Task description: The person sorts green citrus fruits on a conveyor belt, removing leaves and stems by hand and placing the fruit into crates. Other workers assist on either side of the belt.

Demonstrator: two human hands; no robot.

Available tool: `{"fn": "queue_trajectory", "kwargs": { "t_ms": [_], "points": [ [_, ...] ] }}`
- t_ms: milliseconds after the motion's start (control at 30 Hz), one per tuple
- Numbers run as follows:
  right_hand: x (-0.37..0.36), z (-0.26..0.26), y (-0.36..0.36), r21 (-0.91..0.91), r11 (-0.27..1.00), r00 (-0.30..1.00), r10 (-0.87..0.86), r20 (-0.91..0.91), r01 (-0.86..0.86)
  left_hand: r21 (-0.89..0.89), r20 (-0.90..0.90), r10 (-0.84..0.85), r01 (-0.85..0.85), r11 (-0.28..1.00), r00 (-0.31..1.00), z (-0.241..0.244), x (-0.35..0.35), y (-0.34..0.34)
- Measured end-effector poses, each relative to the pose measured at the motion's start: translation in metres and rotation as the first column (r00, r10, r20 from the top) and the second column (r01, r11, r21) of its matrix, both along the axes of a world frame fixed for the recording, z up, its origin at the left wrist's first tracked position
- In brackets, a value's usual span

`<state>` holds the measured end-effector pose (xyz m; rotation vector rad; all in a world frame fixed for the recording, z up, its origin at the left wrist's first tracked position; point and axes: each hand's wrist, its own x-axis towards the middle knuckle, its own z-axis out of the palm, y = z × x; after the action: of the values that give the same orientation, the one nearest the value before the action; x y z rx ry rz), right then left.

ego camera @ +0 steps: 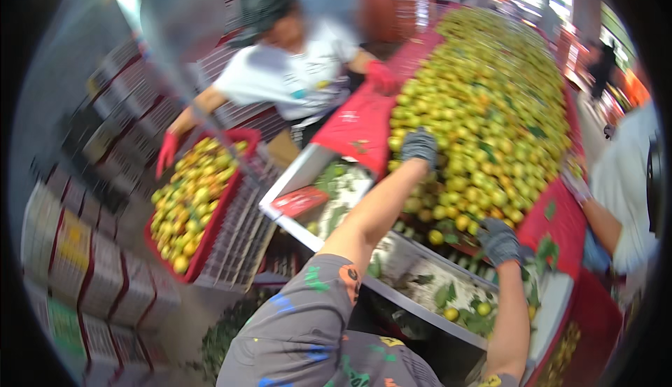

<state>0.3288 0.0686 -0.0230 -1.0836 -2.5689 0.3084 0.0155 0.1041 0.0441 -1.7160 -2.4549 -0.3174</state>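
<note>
A long heap of yellow-green citrus fruit (pixel 478 119) fills a sorting table lined with red cloth (pixel 352 124). My left hand (pixel 419 148), in a grey knit glove, reaches onto the heap's left side; its fingers are partly hidden, and whether it grips a fruit does not show. At the heap's near right edge is my right hand (pixel 500 242), gloved alike, fingers bent beside the lowest fruit; its palm faces away. Below both hands runs a white tray (pixel 420 303) holding leaves and a few loose fruit (pixel 451 313).
A red-rimmed crate (pixel 231 214) full of fruit stands at left, beside a co-worker in red gloves (pixel 380 77). Another person's gloved hand (pixel 576 182) touches the heap's right edge. Stacked crates (pixel 100 266) line the left. A red box (pixel 300 201) lies in the tray's left part.
</note>
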Motion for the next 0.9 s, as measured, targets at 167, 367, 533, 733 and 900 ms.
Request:
{"fn": "queue_trajectory", "kwargs": {
  "t_ms": [167,367,533,733,900],
  "points": [
    [0.011,-0.001,-0.002,0.205,0.978,0.998,0.048,-0.029,-0.041,0.502,0.488,-0.357,0.078,0.862,0.797,0.07,-0.026,-0.174],
    [0.006,0.015,-0.016,0.105,0.994,0.996,0.0,-0.086,0.009,0.713,0.534,-0.184,-0.323,0.622,0.825,0.115,-0.117,-0.383],
    [-0.012,0.048,-0.028,-0.108,0.988,0.983,-0.088,0.163,0.107,0.755,-0.099,0.647,-0.367,0.543,0.756,0.084,-0.284,-0.488],
    [-0.014,0.035,-0.019,-0.035,0.995,0.985,-0.089,0.146,0.095,0.166,-0.153,0.746,-0.728,0.665,0.648,0.02,-0.37,-0.502],
    [-0.014,0.046,-0.022,-0.07,0.989,0.968,-0.113,0.225,0.132,0.583,-0.304,0.397,-0.16,0.797,0.866,0.082,-0.218,-0.385]
  ]
}}
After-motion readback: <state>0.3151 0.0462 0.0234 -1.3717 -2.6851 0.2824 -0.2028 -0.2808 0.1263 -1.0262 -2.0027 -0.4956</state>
